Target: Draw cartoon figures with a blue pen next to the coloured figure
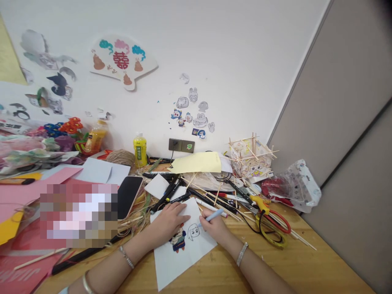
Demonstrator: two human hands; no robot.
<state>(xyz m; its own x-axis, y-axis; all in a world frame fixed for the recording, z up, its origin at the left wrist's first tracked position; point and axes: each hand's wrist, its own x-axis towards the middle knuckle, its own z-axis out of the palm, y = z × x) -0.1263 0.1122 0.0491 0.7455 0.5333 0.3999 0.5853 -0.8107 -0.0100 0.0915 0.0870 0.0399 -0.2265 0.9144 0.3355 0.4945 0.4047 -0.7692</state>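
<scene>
Two hands on the drawing sheet (183,249): left (170,222) flat, right (214,225) gripping a pen (211,217).

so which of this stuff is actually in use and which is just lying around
In use: white paper with cartoon drawings, pressed flat by the left hand; light blue pen held in the right hand.

Lying about: phone, black markers, scissors, yellow bottle, twine ball, stick lantern.

A white wall (245,49) with stickers meets a grey panel (352,102) behind the wooden table (306,265).
</scene>
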